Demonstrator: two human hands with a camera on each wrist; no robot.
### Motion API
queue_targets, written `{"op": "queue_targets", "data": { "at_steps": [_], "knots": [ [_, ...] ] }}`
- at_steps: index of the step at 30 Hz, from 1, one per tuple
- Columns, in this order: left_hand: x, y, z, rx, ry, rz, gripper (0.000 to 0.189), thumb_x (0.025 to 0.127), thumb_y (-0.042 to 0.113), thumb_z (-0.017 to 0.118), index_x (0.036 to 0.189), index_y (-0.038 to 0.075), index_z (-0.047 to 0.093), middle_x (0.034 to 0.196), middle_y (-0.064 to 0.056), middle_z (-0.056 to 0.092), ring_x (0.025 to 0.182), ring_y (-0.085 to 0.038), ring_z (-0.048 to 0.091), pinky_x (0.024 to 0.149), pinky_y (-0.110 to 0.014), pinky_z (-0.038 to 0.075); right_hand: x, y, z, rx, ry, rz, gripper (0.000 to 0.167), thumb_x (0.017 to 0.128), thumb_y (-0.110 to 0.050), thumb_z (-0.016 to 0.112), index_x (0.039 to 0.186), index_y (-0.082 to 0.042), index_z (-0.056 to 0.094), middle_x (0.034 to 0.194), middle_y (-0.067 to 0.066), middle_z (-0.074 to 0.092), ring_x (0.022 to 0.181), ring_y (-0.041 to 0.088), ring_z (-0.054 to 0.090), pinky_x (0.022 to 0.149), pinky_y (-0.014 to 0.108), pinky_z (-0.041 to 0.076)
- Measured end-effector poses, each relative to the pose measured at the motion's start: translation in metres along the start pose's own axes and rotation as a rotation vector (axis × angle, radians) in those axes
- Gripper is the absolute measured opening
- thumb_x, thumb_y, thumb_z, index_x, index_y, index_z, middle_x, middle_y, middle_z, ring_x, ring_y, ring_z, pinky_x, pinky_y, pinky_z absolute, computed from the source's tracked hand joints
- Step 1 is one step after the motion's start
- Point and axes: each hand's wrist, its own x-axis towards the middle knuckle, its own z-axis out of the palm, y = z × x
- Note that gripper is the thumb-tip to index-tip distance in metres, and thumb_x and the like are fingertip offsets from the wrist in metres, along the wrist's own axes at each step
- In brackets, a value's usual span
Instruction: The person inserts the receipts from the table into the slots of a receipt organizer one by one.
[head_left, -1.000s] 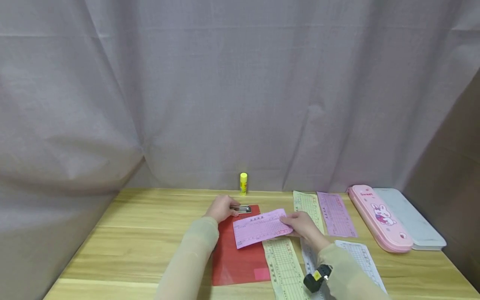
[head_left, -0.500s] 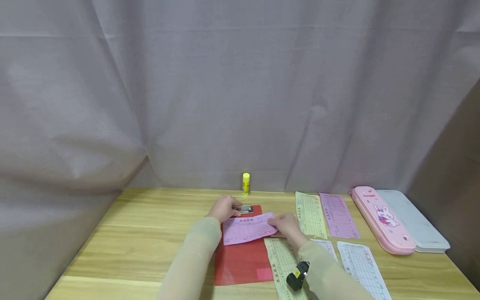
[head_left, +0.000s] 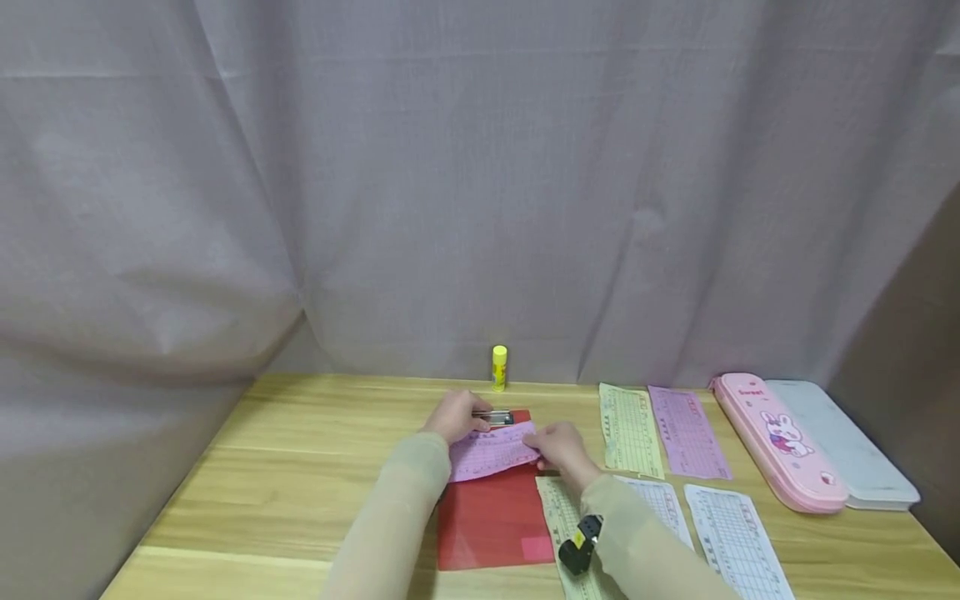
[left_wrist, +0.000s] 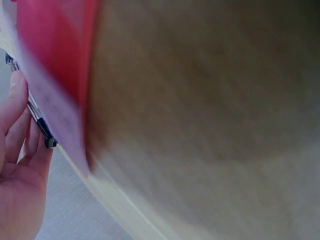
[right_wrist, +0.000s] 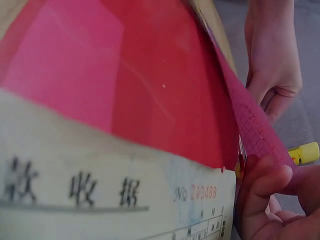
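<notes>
A red clipboard (head_left: 487,521) lies on the wooden table, its metal clip (head_left: 498,418) at the far end. My left hand (head_left: 452,417) grips that clip; the left wrist view has the thumb on one side of the clip (left_wrist: 36,115) and fingers on the other. A purple printed receipt slip (head_left: 487,454) is held over the clipboard's upper part, its far edge close to the clip. With the thumb and fingers of my right hand (head_left: 558,450) I pinch the slip's right end. Whether the slip's edge sits under the clip is hidden.
A yellow glue stick (head_left: 499,368) stands behind the clipboard. To the right lie yellow slips (head_left: 630,429), another purple slip (head_left: 688,433) and white slips (head_left: 738,542). A pink pencil case (head_left: 780,442) and a pale flat case (head_left: 843,446) are at the far right, before a grey curtain (head_left: 480,183).
My right hand has carried the purple slip left and over the clipboard, closer to the clip. The left hand has stayed at the clip. The view has shifted slightly.
</notes>
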Motion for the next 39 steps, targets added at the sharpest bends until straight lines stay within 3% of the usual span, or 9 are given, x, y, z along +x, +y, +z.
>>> {"op": "queue_targets", "data": {
  "at_steps": [4,10,15,23,39],
  "knots": [
    [0.001,0.001,0.001,0.055,-0.002,0.016,0.021,0.075,0.016,0.079,0.096,0.011,0.076,0.087,0.002,0.073,0.087,-0.015,0.066,0.081,-0.03,0.053,0.002,-0.001,0.003,-0.034,-0.008,-0.008,0.015,0.086,-0.01,0.065,0.083,0.004,0.061,0.062,0.004,0.056,0.042,0.006,0.045,0.041,0.015,0.041],
    [0.002,0.006,0.001,0.258,-0.025,0.058,0.009,0.081,0.014,0.074,0.09,0.015,0.074,0.082,0.005,0.07,0.08,-0.014,0.065,0.076,-0.03,0.053,0.006,-0.002,0.006,-0.072,-0.031,-0.014,0.015,0.088,-0.009,0.065,0.082,0.003,0.059,0.068,0.007,0.056,0.044,0.009,0.055,0.045,0.021,0.051],
    [0.002,0.011,0.0,0.309,-0.053,0.027,0.012,0.084,0.012,0.07,0.095,0.014,0.074,0.087,0.002,0.072,0.084,-0.016,0.067,0.077,-0.031,0.054,0.012,-0.002,0.006,-0.076,-0.045,-0.019,0.017,0.089,-0.008,0.063,0.078,0.001,0.054,0.068,0.007,0.054,0.043,0.011,0.057,0.045,0.024,0.053],
    [0.004,0.012,0.003,0.332,-0.031,0.032,0.007,0.087,0.012,0.068,0.087,0.016,0.074,0.082,0.004,0.071,0.08,-0.014,0.066,0.073,-0.029,0.054,0.017,-0.003,0.005,-0.09,-0.056,0.018,0.016,0.092,-0.01,0.059,0.085,0.002,0.051,0.072,0.009,0.052,0.044,0.011,0.058,0.046,0.024,0.053],
    [0.0,0.014,0.003,0.296,-0.024,0.024,0.014,0.085,0.011,0.069,0.098,0.013,0.074,0.093,0.0,0.073,0.091,-0.017,0.067,0.083,-0.03,0.054,0.022,-0.003,0.007,-0.062,-0.055,0.053,0.016,0.093,-0.009,0.059,0.094,0.005,0.05,0.073,0.011,0.051,0.042,0.012,0.056,0.045,0.023,0.053]
  ]
}}
